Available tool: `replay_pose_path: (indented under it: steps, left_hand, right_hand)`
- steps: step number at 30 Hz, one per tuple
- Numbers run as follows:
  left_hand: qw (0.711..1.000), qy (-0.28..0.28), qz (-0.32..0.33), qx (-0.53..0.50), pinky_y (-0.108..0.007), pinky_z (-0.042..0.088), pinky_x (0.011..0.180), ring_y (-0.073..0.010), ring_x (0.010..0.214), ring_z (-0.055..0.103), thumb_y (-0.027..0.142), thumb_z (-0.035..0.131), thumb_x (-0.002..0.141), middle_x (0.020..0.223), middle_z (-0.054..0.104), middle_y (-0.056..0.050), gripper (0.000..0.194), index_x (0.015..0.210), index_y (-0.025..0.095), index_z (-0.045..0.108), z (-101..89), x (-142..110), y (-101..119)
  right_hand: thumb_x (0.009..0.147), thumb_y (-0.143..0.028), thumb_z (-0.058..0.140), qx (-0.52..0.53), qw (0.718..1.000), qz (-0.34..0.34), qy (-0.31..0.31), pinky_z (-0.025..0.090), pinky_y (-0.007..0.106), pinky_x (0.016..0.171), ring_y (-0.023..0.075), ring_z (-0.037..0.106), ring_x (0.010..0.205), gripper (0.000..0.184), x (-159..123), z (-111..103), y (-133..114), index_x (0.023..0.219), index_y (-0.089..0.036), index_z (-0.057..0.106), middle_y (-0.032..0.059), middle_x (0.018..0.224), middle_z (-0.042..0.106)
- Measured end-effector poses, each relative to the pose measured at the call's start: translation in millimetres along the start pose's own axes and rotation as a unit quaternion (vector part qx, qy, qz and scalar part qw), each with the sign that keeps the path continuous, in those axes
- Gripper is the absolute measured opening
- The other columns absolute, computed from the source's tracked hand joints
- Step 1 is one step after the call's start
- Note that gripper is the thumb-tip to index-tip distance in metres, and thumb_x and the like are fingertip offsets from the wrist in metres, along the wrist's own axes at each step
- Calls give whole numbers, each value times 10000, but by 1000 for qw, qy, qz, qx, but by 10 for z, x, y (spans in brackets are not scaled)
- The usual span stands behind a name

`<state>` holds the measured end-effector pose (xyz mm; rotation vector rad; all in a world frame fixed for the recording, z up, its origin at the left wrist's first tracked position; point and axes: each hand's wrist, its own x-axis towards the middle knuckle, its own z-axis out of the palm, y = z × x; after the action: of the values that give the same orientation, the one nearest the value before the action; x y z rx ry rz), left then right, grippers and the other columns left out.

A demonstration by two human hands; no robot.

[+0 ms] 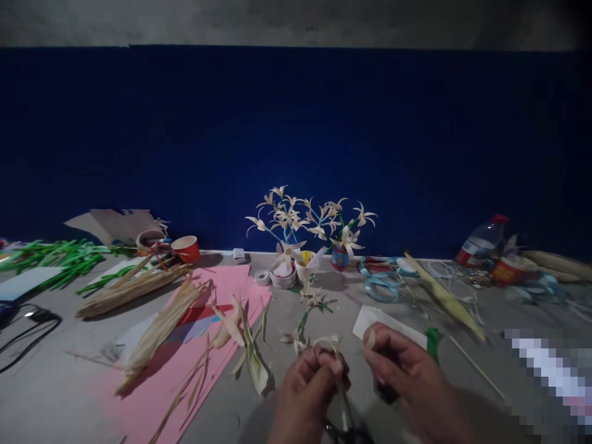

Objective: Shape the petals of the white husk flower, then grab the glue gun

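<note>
Hands are held low at the six o'clock edge of the view, knuckles up, close together but apart. The left hand (pixel 305 385) is curled, its fingers pressed together in a pinch on the stem of a small pale flower (pixel 332 343), whose petals are seen just above the fingertips. The right hand (pixel 407 376) is bent at the wrist, at three o'clock from the left; a thin pale strip (pixel 370 338) is pinched between its thumb and forefinger. Scissors (pixel 345 431) are partly seen below the left hand. A white card (pixel 377 319) lies on the table at twelve o'clock from the right hand.
</note>
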<state>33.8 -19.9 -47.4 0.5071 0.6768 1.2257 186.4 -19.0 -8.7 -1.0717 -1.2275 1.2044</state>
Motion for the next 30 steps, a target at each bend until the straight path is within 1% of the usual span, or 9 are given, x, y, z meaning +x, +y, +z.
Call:
replay_pose_path:
  steps: [2, 4, 6, 8, 12, 16, 22, 26, 30]
  left_hand:
    - [1000, -17, -22, -8, -231, 351, 585, -107, 551, 511, 345, 910, 569, 582, 632, 5, 342, 595, 137, 639, 9, 2, 19]
    - [999, -30, -39, -10, -237, 350, 582, -112, 538, 520, 339, 904, 584, 568, 641, -5, 325, 608, 131, 655, 22, -14, 31]
    - [998, -38, -57, -11, -240, 358, 590, -117, 537, 540, 319, 904, 593, 571, 653, -9, 307, 628, 131, 664, 35, -40, 41]
    - [997, -41, -67, -10, -240, 363, 593, -118, 543, 550, 302, 902, 599, 576, 652, -8, 294, 631, 132, 664, 49, -67, 51]
    - [996, -54, -65, -17, -234, 353, 580, -107, 534, 525, 276, 890, 600, 558, 624, 7, 269, 611, 133, 663, 87, -100, 84]
    - [996, -57, -69, -11, -225, 356, 590, -106, 550, 526, 261, 860, 630, 559, 629, -4, 241, 613, 128, 660, 117, -117, 114]
    - [994, -53, -92, -28, -233, 372, 581, -110, 535, 528, 242, 871, 599, 547, 618, 7, 242, 612, 139, 653, 125, -127, 100]
    - [996, -50, -65, -33, -237, 379, 592, -104, 544, 518, 272, 893, 596, 565, 604, 18, 280, 617, 135, 649, 102, -98, 77]
    - [998, -41, -33, -31, -230, 338, 570, -98, 530, 508, 340, 926, 567, 570, 614, 22, 364, 628, 145, 625, 45, -32, 48]
  right_hand:
    - [814, -338, 713, -104, 990, -77, -52, 451, 280, 746, 181, 570, 829, 195, 27, -87, -125, 674, -226, 636, 7, 876, 567]
    - [836, -286, 667, -191, 970, -112, -100, 438, 326, 872, 223, 581, 990, 154, 57, -134, -257, 694, -239, 633, 28, 1006, 576]
    - [847, -249, 642, -244, 953, -118, -133, 434, 330, 894, 220, 585, 1025, 126, 91, -140, -357, 723, -250, 623, 24, 1052, 578]
    - [838, -221, 644, -270, 943, -127, -149, 437, 319, 898, 206, 587, 1019, 111, 125, -122, -406, 736, -255, 616, 13, 1058, 578]
    - [826, -203, 652, -282, 936, -155, -143, 431, 309, 936, 196, 578, 1037, 110, 163, -92, -377, 736, -252, 612, 7, 1053, 568]
    - [835, -191, 649, -289, 932, -178, -128, 427, 311, 940, 199, 573, 1045, 106, 154, -98, -308, 754, -251, 619, 14, 1072, 554]
    - [853, -157, 629, -290, 927, -213, -102, 395, 272, 948, 172, 550, 1060, 131, 124, -86, -270, 776, -262, 608, -6, 1073, 535]
    - [851, -157, 622, -284, 927, -228, -92, 414, 263, 923, 164, 562, 1035, 140, 89, -70, -289, 770, -265, 586, -12, 1065, 538]
    - [822, -170, 650, -290, 923, -242, -78, 443, 292, 916, 179, 593, 994, 134, 72, -77, -256, 737, -265, 611, -8, 1023, 553]
